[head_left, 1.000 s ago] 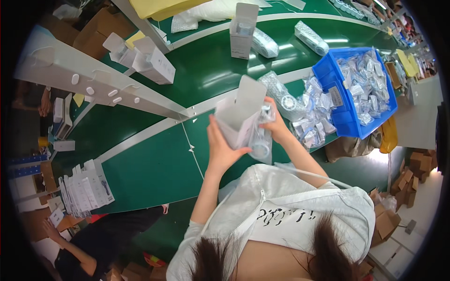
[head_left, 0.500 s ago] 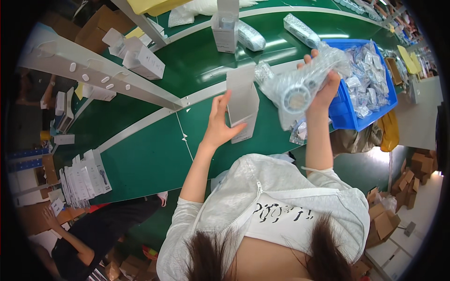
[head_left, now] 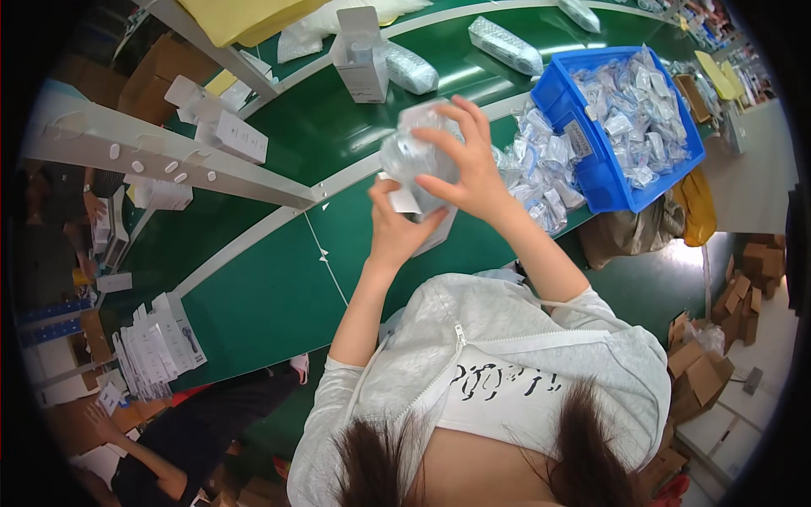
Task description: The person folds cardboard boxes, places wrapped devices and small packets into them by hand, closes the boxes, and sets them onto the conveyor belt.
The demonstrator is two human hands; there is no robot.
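White box (head_left: 438,232), long axis near upright, opens upward under wrapped bundle (head_left: 406,157).

Below the grip, the left hand (head_left: 395,226) and right hand (head_left: 473,173) hide much of the white rectangular cardboard box (head_left: 435,235). The clear bubble-wrapped bundle (head_left: 401,156) between them is blurred, its contents indistinct. Beyond and left, the upper edge cuts off a yellow sheet-like object (head_left: 245,19). Just right, the small clear plastic packets' (head_left: 541,173) contents cannot be told.

Left of the hands (head_left: 475,175), green tabletop (head_left: 262,296) gives passage; right, bagged parts (head_left: 542,177) and blue bin (head_left: 606,188) obstruct.
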